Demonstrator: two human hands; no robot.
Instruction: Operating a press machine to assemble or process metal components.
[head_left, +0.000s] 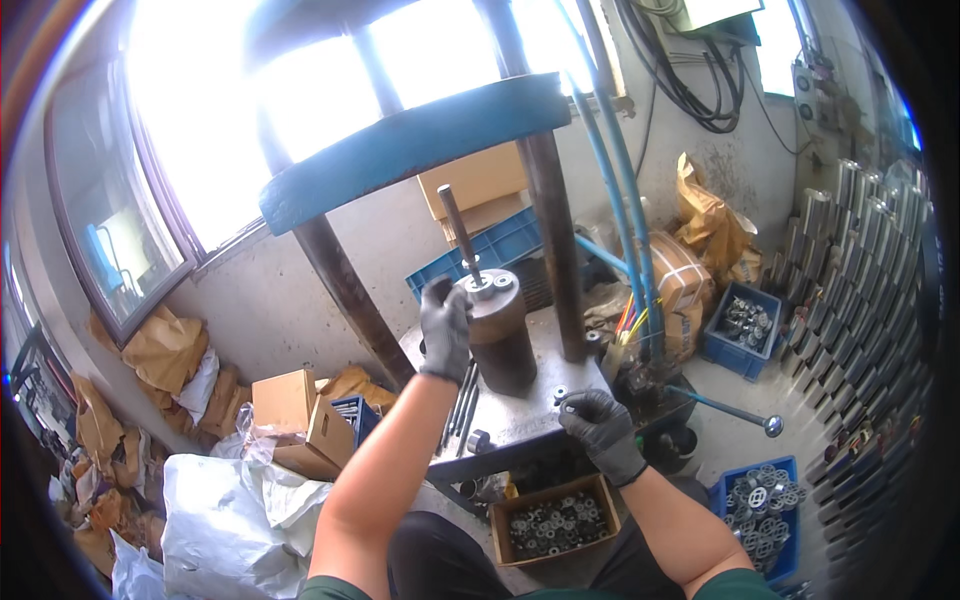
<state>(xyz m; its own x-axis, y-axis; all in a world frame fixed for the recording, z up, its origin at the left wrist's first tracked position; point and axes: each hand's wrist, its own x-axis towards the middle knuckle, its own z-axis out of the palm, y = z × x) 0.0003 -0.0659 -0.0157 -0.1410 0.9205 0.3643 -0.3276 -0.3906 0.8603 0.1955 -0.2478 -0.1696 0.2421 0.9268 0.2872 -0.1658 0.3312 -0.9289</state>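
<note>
A thick metal cylinder [502,345] stands upright on the steel press table [545,340]. On its top face sit small metal rings [503,281], and a slim steel rod [457,225] rises from there, slightly tilted. My left hand [445,330], in a grey glove, is beside the cylinder's upper left edge, fingers raised and partly apart; I see nothing held in it. At the table's front right corner, my gloved right hand [605,435] has its fingers curled together. A small metal ring [559,394] lies just beyond its fingertips. Whatever those fingers hold is hidden.
The press's blue crossbeam [420,145] spans overhead between dark columns [555,250]. Several thin rods [463,405] lie left of the cylinder. Below the table edge is a cardboard box [555,520] of metal parts. Blue crates [742,330] and stacked metal tubes [850,300] stand at the right.
</note>
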